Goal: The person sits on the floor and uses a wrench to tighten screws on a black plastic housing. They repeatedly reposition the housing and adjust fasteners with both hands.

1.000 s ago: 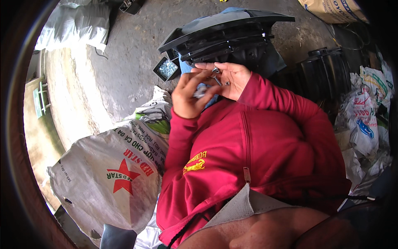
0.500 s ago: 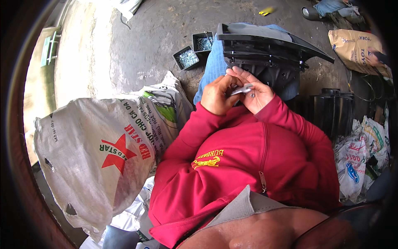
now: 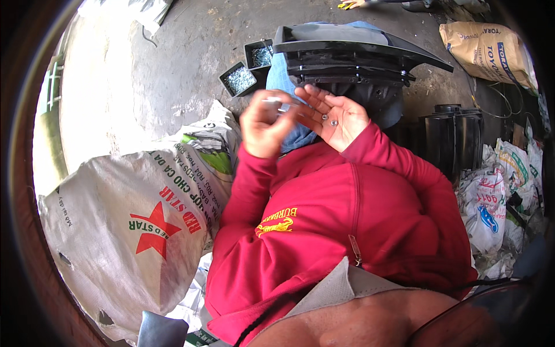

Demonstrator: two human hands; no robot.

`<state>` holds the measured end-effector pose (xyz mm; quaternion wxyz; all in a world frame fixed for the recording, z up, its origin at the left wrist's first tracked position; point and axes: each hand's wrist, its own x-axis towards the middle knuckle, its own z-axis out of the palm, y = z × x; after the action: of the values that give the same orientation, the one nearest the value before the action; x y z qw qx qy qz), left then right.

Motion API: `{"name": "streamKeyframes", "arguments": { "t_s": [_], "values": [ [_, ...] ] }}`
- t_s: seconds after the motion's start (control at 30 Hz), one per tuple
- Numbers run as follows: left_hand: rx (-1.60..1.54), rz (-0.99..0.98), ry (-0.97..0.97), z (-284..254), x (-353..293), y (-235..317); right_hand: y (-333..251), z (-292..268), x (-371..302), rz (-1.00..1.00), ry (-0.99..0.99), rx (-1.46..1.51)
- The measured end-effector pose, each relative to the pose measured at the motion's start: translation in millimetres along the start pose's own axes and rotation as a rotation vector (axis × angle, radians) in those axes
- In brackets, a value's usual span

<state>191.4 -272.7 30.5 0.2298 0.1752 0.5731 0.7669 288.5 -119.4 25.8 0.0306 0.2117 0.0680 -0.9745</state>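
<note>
Left hand (image 3: 263, 127) grips a blurred metal piece (image 3: 284, 107); right hand (image 3: 342, 120), palm up, fingers uncurled, bears two small nuts (image 3: 334, 122).

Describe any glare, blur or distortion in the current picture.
In the head view, the ground at left is blown out to white; the left hand and the silvery item it holds look motion-blurred; the right hand and two small metal pieces on its palm appear clearer; fisheye curving warps the edges, with a dark rim around.
</note>
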Motion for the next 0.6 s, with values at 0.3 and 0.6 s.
{"name": "streamKeyframes", "arguments": {
  "t_s": [0.3,0.6],
  "values": [
    [0.448,-0.221,0.354,-126,145,-137,-15,-22,-4,0.044,-0.260,-0.032],
    [0.803,0.407,-0.481,10,22,32,-14,-15,-5,0.016,-0.168,-0.117]
  ]
}}
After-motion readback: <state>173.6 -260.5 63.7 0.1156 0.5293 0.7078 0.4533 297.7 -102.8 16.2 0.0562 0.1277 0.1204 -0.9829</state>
